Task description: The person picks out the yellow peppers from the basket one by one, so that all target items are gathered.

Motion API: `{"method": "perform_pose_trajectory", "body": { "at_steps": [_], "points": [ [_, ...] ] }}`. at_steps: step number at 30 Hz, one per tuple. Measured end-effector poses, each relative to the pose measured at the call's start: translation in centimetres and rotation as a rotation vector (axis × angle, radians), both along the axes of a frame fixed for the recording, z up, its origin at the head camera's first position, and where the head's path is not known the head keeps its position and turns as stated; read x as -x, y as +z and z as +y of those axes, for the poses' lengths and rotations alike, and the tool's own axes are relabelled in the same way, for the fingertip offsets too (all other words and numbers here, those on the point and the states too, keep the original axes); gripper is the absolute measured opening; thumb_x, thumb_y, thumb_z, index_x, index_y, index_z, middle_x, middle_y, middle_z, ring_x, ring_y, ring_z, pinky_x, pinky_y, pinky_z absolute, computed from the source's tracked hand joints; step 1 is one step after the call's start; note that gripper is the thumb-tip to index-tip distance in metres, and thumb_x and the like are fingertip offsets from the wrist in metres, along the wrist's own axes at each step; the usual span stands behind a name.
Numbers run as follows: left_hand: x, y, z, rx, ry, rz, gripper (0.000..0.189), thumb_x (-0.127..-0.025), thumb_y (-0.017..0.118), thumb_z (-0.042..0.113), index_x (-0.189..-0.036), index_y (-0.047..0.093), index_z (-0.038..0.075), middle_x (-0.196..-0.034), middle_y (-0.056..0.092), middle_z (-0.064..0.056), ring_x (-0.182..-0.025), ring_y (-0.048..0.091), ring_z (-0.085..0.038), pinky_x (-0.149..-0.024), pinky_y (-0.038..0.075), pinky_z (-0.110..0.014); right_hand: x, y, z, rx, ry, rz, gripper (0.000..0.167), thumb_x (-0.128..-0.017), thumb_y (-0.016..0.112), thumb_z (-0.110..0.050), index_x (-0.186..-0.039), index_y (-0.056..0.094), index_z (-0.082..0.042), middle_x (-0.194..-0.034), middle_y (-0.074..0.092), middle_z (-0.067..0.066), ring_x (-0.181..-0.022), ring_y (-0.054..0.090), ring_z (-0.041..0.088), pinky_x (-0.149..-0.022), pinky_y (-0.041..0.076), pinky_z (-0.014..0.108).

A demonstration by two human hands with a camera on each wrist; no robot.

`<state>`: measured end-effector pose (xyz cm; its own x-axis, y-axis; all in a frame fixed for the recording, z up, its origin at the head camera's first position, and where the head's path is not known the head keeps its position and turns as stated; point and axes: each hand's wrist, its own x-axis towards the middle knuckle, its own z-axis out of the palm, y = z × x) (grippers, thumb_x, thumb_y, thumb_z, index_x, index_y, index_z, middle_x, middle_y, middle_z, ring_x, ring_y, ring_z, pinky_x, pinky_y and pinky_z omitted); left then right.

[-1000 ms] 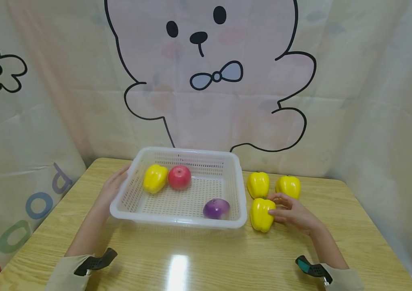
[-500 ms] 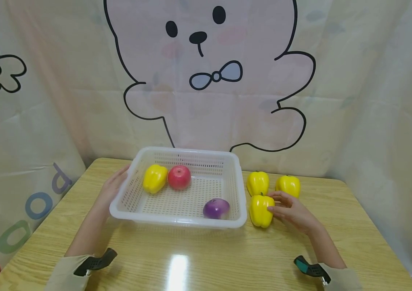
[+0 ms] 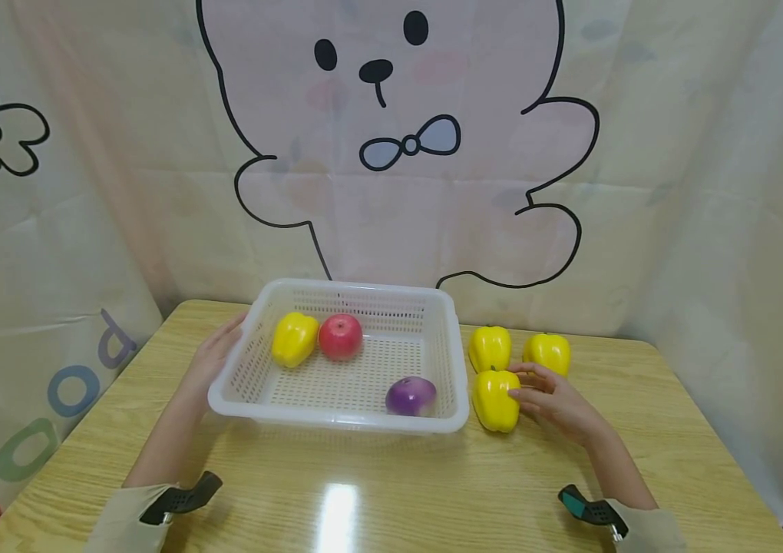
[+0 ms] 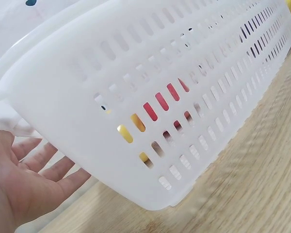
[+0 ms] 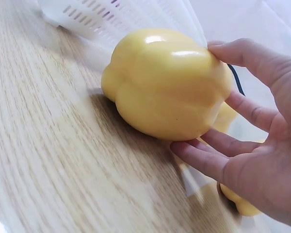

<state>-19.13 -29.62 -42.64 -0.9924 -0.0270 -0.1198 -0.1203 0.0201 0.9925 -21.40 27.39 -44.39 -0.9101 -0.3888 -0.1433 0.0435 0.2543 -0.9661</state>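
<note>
My right hand (image 3: 557,401) holds the side of a glossy yellow bell pepper (image 3: 497,401) between thumb and fingers, just right of the white plastic basket (image 3: 336,418). In the right wrist view, the thumb lies on one side of this bell pepper (image 5: 165,87) and the fingers reach under the other. My left hand (image 3: 213,361) rests against the basket's left side. Its fingers are extended at the basket's corner in the left wrist view (image 4: 34,179). Inside the basket are another yellow bell pepper (image 3: 295,339), a red apple (image 3: 341,336) and a purple onion (image 3: 411,397).
Two more yellow bell peppers stand behind my right hand: the left one (image 3: 490,349) beside the basket, the right one (image 3: 547,353) farther over. A light wooden table (image 3: 391,491) carries everything. A printed curtain (image 3: 391,207) hangs close behind its back edge.
The held bell pepper has shifted slightly away from me, toward the back bell peppers, along with my right hand. My left hand and the basket have stayed put.
</note>
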Motion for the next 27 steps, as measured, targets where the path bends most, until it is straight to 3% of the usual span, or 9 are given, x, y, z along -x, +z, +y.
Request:
{"method": "perform_pose_trajectory", "body": {
  "at_steps": [4, 10, 19, 27],
  "points": [
    [0.0, 0.0, 0.0, -0.01, 0.005, -0.016, 0.064, -0.113, 0.039, 0.051, -0.17, 0.02, 0.029, -0.153, 0.049, 0.004, -0.111, 0.063, 0.002, -0.092, 0.056, -0.02, 0.0, 0.1, 0.1, -0.001, -0.001, 0.003, 0.052, -0.106, 0.065, -0.015, -0.148, 0.043, 0.007, -0.156, 0.037, 0.036, -0.118, 0.06, 0.012, -0.096, 0.055, 0.027],
    [0.1, 0.0, 0.1, -0.006, 0.002, -0.014, 0.064, -0.114, 0.038, 0.05, -0.171, 0.018, 0.029, -0.165, 0.036, -0.008, -0.111, 0.062, 0.004, -0.092, 0.055, -0.019, -0.1, 0.2, 0.2, 0.002, 0.001, 0.01, 0.053, -0.106, 0.064, -0.014, -0.148, 0.043, 0.008, -0.155, 0.038, 0.035, -0.117, 0.06, 0.01, -0.096, 0.056, 0.026],
    [0.0, -0.1, -0.1, -0.037, -0.003, -0.01, 0.064, -0.114, 0.04, 0.049, -0.171, 0.019, 0.028, -0.157, 0.044, -0.001, -0.112, 0.063, 0.003, -0.093, 0.056, -0.02, 0.0, 0.3, 0.5, -0.018, 0.013, -0.003, 0.053, -0.106, 0.064, -0.017, -0.15, 0.043, 0.005, -0.155, 0.04, 0.033, -0.117, 0.061, 0.009, -0.097, 0.056, 0.026],
    [0.1, -0.1, 0.1, -0.015, 0.0, 0.001, 0.064, -0.114, 0.038, 0.05, -0.171, 0.018, 0.027, -0.17, 0.031, -0.013, -0.112, 0.063, 0.003, -0.092, 0.056, -0.02, 0.0, 0.6, 1.1, -0.033, 0.039, 0.006, 0.064, -0.107, 0.064, -0.018, -0.156, 0.033, 0.009, -0.16, 0.034, 0.033, -0.12, 0.06, 0.007, -0.102, 0.057, 0.036]
  ]
}}
